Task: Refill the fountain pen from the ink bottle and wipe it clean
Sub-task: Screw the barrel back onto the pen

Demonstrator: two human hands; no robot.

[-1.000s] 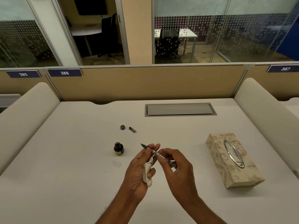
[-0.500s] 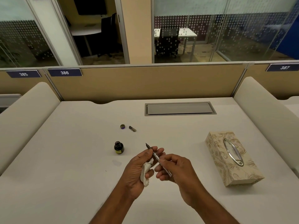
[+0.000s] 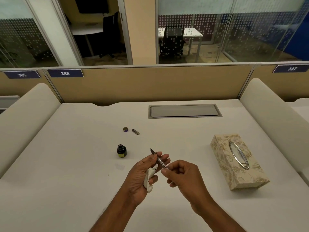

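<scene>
Head: my right hand (image 3: 185, 176) slid back to the pen's tail.
Left hand (image 3: 142, 174) grips pen (image 3: 158, 159) and tissue (image 3: 148, 180) above the counter (image 3: 66, 164), beside the open bottle (image 3: 121, 151). Right hand pinches the rear end, probably working the filler. Wipe still pending.

**A:** Your left hand (image 3: 142, 174) holds the fountain pen (image 3: 158, 159) between thumb and fingertips, nib pointing away and leftward, with a crumpled tissue (image 3: 149, 180) tucked under your lower fingers.

**B:** Your right hand (image 3: 185, 176) pinches the pen's rear end.

**A:** The ink bottle (image 3: 121, 151) stands open on the desk (image 3: 75, 164), left of your hands.

**B:** Its cap (image 3: 125, 129) and a small dark pen part (image 3: 135, 131) lie farther back, near each other. The patterned tissue box (image 3: 237, 161) sits to your right.
</scene>
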